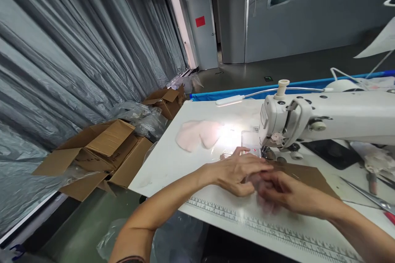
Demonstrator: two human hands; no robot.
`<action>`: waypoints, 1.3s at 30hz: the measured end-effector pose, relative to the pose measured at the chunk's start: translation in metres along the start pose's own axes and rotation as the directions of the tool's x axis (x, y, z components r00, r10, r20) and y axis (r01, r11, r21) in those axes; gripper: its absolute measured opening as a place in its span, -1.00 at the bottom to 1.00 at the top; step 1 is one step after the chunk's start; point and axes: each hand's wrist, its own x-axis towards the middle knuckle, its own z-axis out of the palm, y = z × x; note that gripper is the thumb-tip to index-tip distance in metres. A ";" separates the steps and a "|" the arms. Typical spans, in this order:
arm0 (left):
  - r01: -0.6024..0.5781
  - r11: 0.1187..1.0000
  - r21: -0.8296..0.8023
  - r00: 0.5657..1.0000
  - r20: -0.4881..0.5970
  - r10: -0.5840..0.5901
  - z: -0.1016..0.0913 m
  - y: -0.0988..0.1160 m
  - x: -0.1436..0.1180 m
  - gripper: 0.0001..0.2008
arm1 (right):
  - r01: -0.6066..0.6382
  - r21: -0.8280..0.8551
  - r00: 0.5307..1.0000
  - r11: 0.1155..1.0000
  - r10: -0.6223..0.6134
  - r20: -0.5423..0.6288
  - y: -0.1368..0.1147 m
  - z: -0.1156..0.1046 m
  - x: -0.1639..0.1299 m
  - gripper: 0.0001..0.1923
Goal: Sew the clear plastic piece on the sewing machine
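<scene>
Both my hands meet on the white table just in front of the white sewing machine. My left hand lies flat with its fingers reaching toward the needle area. My right hand is closed on a small pale pink fabric piece, which is blurred and mostly hidden under the fingers. A stack of pale pink fabric pieces lies further left on the table, apart from both hands, lit by the machine's lamp.
A brown cardboard sheet lies under the machine arm. Scissors sit at the right edge. A printed ruler runs along the table's front. Open cardboard boxes and plastic bags stand on the floor to the left, by the plastic curtain.
</scene>
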 end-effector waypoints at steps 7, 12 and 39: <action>0.177 0.908 -0.380 0.984 0.080 -0.158 0.011 -0.003 -0.003 -0.81 | -0.122 0.063 0.991 0.991 0.118 0.064 -0.004 -0.031 -0.041 -0.62; 0.280 0.655 -0.702 0.820 -0.181 -0.543 0.025 -0.015 -0.005 -0.67 | -0.036 0.100 0.967 0.994 0.060 -0.249 -0.004 -0.046 -0.019 -0.47; 0.055 0.097 -0.994 0.627 -0.041 -0.778 0.020 -0.006 0.001 -0.60 | 0.055 0.284 0.943 0.957 0.044 -0.329 0.009 -0.013 -0.007 -0.53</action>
